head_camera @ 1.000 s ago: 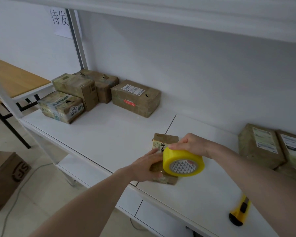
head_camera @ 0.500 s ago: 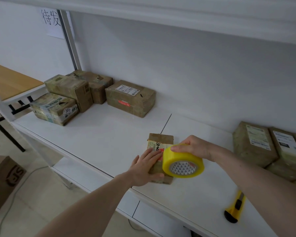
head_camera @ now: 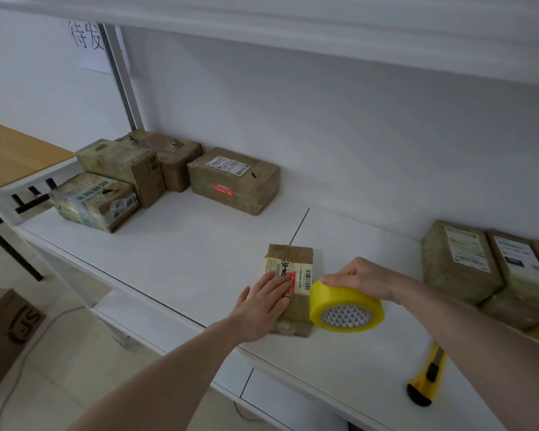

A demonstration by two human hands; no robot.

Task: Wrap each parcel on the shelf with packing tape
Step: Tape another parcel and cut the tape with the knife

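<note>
A small brown parcel [head_camera: 290, 259] with a white label lies near the front edge of the white shelf [head_camera: 184, 244]. My left hand [head_camera: 262, 303] presses flat on its top with straight fingers. My right hand [head_camera: 360, 276] grips a roll of yellow packing tape [head_camera: 346, 309] from above, held against the parcel's right side. Several taped parcels [head_camera: 234, 178] stand at the back left of the shelf. More parcels [head_camera: 461, 262] stand at the right.
A yellow utility knife [head_camera: 427, 377] lies on the shelf at the front right. A brown carton [head_camera: 3, 334] sits on the floor at the left, near a cable. A wooden table [head_camera: 16, 150] stands beyond the shelf's left end.
My left hand has flattened and slid up onto the parcel's top. The tape roll has shifted to the parcel's right side, uncovering the label.
</note>
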